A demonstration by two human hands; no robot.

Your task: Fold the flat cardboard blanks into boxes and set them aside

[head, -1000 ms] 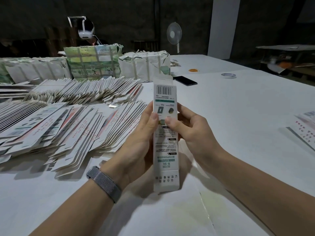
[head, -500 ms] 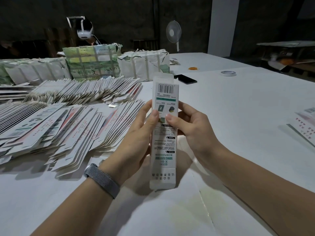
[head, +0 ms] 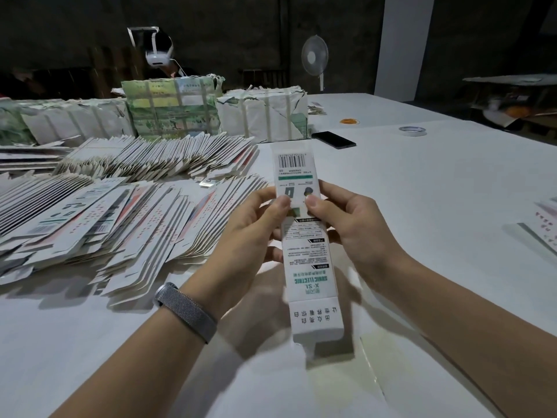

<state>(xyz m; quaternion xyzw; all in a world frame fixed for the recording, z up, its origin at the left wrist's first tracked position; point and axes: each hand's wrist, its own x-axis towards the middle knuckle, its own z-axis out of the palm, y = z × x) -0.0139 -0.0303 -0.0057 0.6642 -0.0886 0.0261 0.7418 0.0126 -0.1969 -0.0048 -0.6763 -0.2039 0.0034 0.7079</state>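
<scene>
Left hand [head: 250, 236] and right hand [head: 349, 227] pinch blank [head: 304, 245] upright above counter [head: 422, 182]; blank stacks [head: 120, 218] left.

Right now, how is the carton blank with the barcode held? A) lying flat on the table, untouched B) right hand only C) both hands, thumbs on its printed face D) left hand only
C: the left hand and right hand both grip the carton blank above the table, each thumb pressed on its printed face below the barcode.
</scene>
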